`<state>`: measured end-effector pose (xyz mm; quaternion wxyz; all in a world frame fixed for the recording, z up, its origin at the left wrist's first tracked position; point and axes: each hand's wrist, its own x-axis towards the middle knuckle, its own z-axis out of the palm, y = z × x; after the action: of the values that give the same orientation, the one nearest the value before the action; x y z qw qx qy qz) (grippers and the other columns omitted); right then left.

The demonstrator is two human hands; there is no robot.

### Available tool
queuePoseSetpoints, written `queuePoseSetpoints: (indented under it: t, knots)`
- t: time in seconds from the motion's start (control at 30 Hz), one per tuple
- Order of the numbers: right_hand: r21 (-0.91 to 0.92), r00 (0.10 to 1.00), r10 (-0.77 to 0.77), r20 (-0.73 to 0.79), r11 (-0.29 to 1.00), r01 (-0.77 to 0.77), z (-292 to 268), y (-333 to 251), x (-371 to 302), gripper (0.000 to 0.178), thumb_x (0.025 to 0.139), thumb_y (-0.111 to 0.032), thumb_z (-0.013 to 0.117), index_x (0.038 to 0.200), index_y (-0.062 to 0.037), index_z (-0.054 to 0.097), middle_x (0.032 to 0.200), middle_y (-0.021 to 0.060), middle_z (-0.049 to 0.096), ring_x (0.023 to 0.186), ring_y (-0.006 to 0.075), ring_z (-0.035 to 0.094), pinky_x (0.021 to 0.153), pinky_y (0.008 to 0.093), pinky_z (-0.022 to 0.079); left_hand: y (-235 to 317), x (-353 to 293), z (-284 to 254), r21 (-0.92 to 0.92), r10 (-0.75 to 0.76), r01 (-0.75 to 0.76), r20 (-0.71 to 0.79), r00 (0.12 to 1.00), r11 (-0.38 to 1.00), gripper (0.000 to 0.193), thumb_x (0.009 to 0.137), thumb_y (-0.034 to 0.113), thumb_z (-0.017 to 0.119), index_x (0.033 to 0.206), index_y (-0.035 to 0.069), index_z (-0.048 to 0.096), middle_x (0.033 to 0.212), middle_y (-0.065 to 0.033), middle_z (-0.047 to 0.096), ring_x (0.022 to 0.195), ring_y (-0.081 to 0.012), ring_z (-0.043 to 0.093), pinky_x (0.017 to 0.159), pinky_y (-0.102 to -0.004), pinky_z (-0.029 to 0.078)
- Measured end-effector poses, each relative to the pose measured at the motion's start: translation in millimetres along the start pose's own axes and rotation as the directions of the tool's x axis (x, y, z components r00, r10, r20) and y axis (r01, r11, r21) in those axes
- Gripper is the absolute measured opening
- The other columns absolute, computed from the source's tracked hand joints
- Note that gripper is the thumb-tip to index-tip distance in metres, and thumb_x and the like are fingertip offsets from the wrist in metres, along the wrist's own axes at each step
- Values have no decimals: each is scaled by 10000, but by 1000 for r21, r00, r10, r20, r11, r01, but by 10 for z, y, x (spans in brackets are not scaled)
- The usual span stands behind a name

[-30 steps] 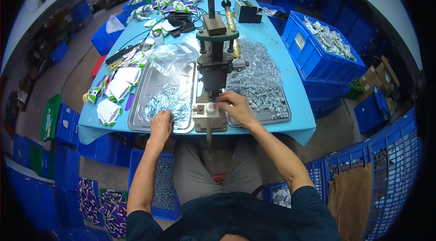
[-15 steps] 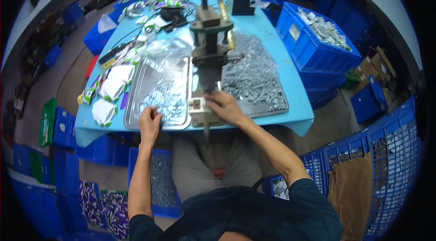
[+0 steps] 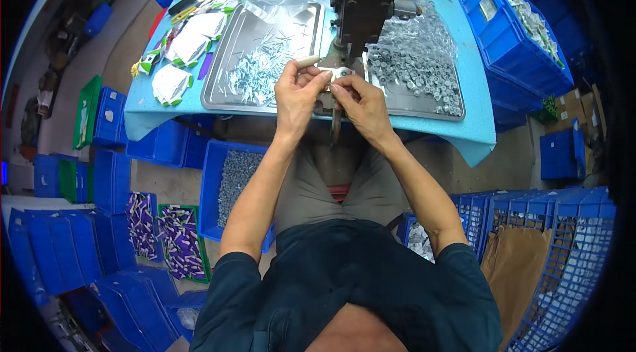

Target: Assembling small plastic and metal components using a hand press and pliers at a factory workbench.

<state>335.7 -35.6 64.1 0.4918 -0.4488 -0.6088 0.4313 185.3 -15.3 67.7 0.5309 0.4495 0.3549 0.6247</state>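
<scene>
Narrow grips are being formed by both hands, with the fingers of the left hand (image 3: 298,97) and the right hand (image 3: 366,110) being curled in toward one small white piece (image 3: 342,72) at the foot of the dark press (image 3: 361,10). The piece is lying just beyond the two thumbs, its longer side apparently running left to right; because it is being partly covered by the fingers, it cannot be told whether it is being pinched or is only being touched, nor how firmly either grip is closed. Its left end is being met by the left hand, while its near edge is being reached by the right hand, which is the closer of the two. The left wrist is being held nearly straight, with the index finger being stretched out sideways above the thumb; the right hand is being angled inward to the left, its thumb and forefinger being brought close together. Both forearms are being slanted toward the middle from below. Beside the left hand, thin pale pins (image 3: 255,73) are being held in a metal tray (image 3: 213,90); beyond the right hand, small grey parts (image 3: 417,83) are being held in another tray (image 3: 424,114).
</scene>
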Motion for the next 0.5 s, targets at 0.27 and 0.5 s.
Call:
queuePoseSetpoints:
  t: [0.27,0.5]
  knots:
    - [165,993,103,-52,982,-93,-106,84,-74,181,959,-184,667,1019,-14,686,770,-12,648,671,45,590,572,198,430,-57,-119,26,50,-210,206,83,974,977,198,916,124,719,1076,10,689,929,-20,690,780,-59,605,712,-211,491]
    - [-458,945,-284,-163,870,182,-305,252,176,297,809,-178,763,1054,-28,690,933,103,640,694,195,619,645,320,504,-158,51,55,161,-155,155,-9,988,975,175,922,163,714,1034,29,699,842,-5,687,710,-40,574,637,-185,439]
